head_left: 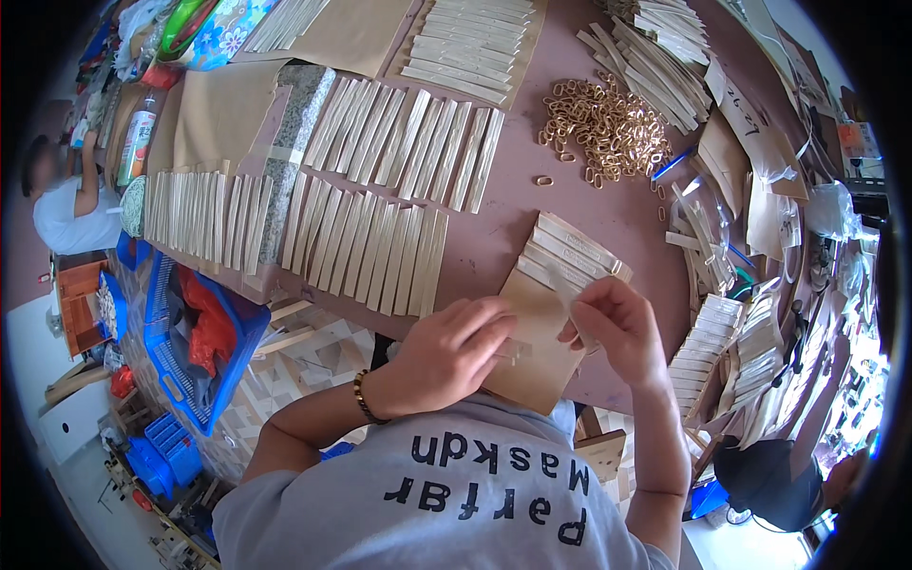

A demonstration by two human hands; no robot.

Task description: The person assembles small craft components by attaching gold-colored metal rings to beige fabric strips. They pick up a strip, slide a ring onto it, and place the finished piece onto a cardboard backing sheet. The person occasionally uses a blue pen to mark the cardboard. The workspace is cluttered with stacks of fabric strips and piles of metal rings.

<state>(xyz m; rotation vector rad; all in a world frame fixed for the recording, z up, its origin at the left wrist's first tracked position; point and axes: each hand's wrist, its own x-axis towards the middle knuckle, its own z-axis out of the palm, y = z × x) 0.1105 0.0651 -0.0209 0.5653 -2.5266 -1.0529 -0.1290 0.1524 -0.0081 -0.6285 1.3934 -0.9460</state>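
A brown paper sheet [544, 370] lies at the table's near edge in front of me, with several pale gold strips [573, 249] side by side on its far part. My right hand [617, 328] is over the sheet's right side, thumb and fingers pinched on a thin pale strip [562, 283] that points up and away. My left hand [451, 351] is over the sheet's left edge, its fingers curled together and pointing right. Whatever those fingers hold, if anything, is hidden; a small whitish bit shows by their tips.
Rows of gold strips [366, 249] cover the table's left half, beside a speckled stone slab [294, 142]. Gold oval rings [608, 128] lie heaped at the far right. Bundled strips [705, 342] line the right edge. A blue basket [204, 347] stands lower left. Two other people are at the sides.
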